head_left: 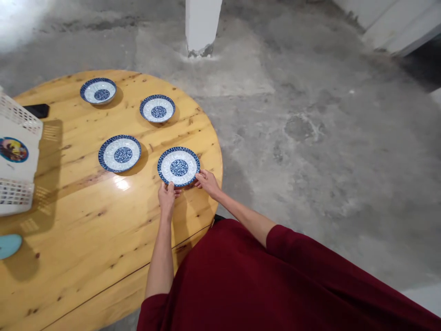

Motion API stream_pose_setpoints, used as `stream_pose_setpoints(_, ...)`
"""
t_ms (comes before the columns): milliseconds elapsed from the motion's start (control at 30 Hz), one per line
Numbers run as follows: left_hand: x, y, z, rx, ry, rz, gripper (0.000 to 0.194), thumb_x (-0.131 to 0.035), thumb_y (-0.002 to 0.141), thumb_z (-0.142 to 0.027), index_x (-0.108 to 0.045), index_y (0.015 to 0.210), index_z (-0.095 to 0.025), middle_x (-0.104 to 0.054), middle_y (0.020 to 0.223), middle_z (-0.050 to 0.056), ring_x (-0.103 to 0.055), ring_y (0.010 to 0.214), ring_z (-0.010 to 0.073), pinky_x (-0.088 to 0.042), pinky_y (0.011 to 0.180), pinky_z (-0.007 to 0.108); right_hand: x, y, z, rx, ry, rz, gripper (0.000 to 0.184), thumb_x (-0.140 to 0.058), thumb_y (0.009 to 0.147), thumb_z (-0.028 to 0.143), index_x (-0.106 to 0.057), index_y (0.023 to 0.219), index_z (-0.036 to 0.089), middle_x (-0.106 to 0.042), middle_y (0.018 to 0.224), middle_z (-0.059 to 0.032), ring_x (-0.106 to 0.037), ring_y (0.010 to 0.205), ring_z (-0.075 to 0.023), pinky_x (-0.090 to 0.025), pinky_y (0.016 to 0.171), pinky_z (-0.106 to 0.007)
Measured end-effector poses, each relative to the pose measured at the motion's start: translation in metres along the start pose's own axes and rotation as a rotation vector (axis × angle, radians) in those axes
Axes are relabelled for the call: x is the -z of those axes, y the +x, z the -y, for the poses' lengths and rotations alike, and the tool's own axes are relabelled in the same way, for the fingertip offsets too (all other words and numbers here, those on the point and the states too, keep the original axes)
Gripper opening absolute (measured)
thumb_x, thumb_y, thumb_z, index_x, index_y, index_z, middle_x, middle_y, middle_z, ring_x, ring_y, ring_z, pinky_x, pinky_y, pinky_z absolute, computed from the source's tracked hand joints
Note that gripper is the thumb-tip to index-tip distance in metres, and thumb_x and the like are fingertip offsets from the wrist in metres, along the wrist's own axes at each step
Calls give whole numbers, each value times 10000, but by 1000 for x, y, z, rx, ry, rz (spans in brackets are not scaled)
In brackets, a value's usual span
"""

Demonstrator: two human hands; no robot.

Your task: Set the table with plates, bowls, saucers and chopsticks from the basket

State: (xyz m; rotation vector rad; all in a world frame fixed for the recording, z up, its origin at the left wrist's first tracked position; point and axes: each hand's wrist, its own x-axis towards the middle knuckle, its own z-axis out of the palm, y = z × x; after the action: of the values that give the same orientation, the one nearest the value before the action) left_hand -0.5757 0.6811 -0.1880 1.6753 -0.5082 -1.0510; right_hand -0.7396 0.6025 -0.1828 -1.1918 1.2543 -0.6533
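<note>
A blue-and-white patterned plate (179, 167) is at the right side of the round wooden table, with both my hands on its rim. My left hand (167, 196) grips the near edge, thumb on top and fingers partly underneath. On the right edge, my right hand (208, 182) pinches the rim. Whether the plate touches the tabletop I cannot tell. Three matching plates stand apart from it: one to the left (119, 154), one behind (157, 109) and one at the far left (98, 90).
A white plastic basket (29, 161) with a round picture label stands at the table's left. Behind it lies a black phone-like object (37, 110). A light-blue rounded object (9, 246) shows at the left edge. Beyond the wooden table (103, 220), a white pillar (202, 27) rises from the concrete floor.
</note>
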Motion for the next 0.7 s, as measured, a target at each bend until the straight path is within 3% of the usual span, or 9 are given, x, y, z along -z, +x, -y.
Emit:
stream_pose_setpoints(167, 3, 2, 2, 8, -19, -41, 310, -609, 817, -470, -550, 943, -193, -680, 744, 26, -719, 623, 194, -554, 532, 272, -10, 6, 2, 0, -30, -15, 113, -531, 859, 330, -502, 832, 224, -632, 681, 10, -683, 650, -186, -532, 558, -255)
stream_pose_setpoints(533, 10, -4, 4, 13, -54, -33, 392, -692, 786, -529, -575, 943, -190, -699, 751, 24, -721, 629, 191, -553, 518, 256, -7, 0, -5, 76, 41, 31, 283, -612, 797, 500, -546, 822, 226, -664, 667, 0, -687, 641, -197, -556, 573, -285)
stream_pose_setpoints(633, 23, -7, 3, 13, -31, -73, 397, -627, 829, -546, -586, 944, -169, -699, 730, 38, -711, 617, 176, -549, 539, 251, 3, -8, -11, 37, 78, 28, 394, -650, 773, 573, -605, 891, 201, -702, 702, -23, -688, 616, -187, -546, 553, -278)
stream_pose_setpoints(700, 40, -4, 0, -8, 38, -187, 361, -561, 863, -519, -594, 921, -165, -715, 745, 59, -709, 631, 176, -555, 564, 262, 16, -13, -13, 12, 92, -15, 480, -677, 751, 609, -629, 963, 182, -725, 740, -39, -679, 594, -174, -532, 529, -265)
